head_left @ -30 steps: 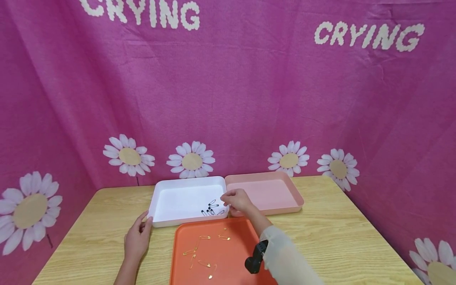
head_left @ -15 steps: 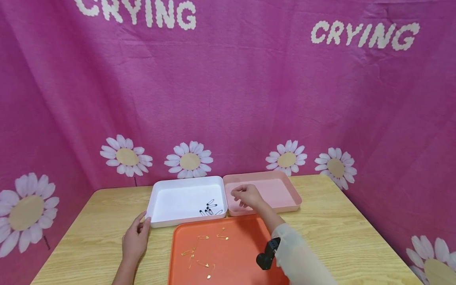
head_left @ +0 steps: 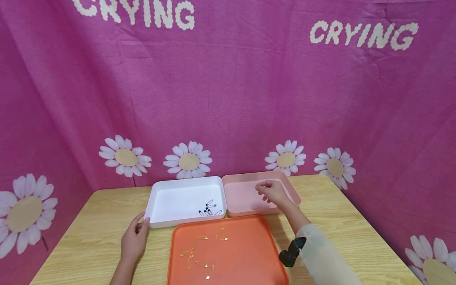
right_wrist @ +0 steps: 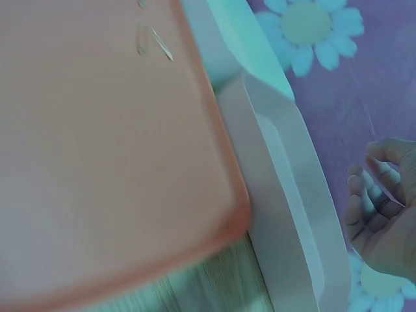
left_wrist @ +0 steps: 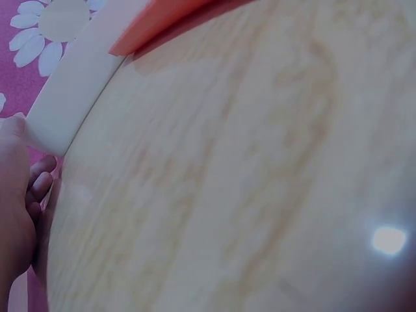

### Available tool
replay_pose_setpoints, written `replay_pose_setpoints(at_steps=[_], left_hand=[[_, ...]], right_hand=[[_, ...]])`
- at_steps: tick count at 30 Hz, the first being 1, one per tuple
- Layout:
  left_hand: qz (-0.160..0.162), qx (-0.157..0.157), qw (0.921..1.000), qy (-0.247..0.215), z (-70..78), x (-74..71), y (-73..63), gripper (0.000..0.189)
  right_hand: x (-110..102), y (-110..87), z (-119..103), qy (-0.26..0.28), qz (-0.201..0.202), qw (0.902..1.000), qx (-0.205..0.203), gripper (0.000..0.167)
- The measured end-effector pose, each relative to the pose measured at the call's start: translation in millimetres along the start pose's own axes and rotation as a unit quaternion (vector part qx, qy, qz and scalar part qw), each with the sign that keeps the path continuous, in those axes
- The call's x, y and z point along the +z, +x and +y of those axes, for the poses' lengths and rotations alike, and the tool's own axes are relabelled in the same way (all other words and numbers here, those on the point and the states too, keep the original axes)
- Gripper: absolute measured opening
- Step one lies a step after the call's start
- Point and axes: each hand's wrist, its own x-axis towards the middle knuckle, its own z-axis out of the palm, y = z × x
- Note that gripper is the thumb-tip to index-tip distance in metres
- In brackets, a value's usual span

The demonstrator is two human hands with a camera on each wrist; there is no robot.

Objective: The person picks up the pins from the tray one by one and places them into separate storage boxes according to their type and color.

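My left hand [head_left: 134,239] holds the near left corner of the white tray [head_left: 152,206], thumb at the corner and the other fingers along its side. Several black safety pins [head_left: 209,209] lie in that tray's near right part. Over the pink tray [head_left: 246,204] hangs my right hand [head_left: 272,192], thumb and forefinger brought together. From their tips a thin, faint safety pin [right_wrist: 371,120] sticks up in the right wrist view. Several gold safety pins [head_left: 201,238] lie scattered on the left part of the orange tray [head_left: 249,253].
White and pink trays stand side by side at the back of the wooden table [head_left: 342,237], with the orange tray in front of them. A purple curtain [head_left: 228,99] with daisies hangs right behind the table. A black wrist camera [head_left: 292,252] sits on the right wrist.
My right hand has moved rightward from the white tray's right edge to over the middle of the pink tray. My left hand stays at the white tray's corner.
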Motion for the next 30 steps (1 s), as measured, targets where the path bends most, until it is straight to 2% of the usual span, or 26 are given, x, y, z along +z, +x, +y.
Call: replay_pose_setpoints(at_steps=[5,10,19,23,30], left_hand=[[0.000,0.002,0.9999,-0.016,1.3,-0.8,-0.2,0.056],[-0.004,0.005,0.9995,-0.029,3.7,-4.4,-1.3,0.056],[-0.015,0.045,0.9983,-0.035,10.2,-21.4,0.2,0.052],[-0.032,0.059,0.9972,-0.033,17.3,-28.2,0.3,0.053],[-0.075,0.094,0.9927,0.005,32.1,-35.9,-0.5,0.057]], right_hand=[[-28.9,-2.9,12.4,-0.024,0.030,0.9992,-0.009,0.027],[-52.6,-6.5,25.2,-0.045,0.067,0.9967,0.013,0.031],[-80.4,-14.6,48.0,-0.117,0.140,0.9827,0.030,0.034],[-89.6,-18.5,57.7,-0.130,0.138,0.9808,0.045,0.038],[-94.3,-19.3,73.6,-0.164,0.093,0.9814,0.039,0.044]])
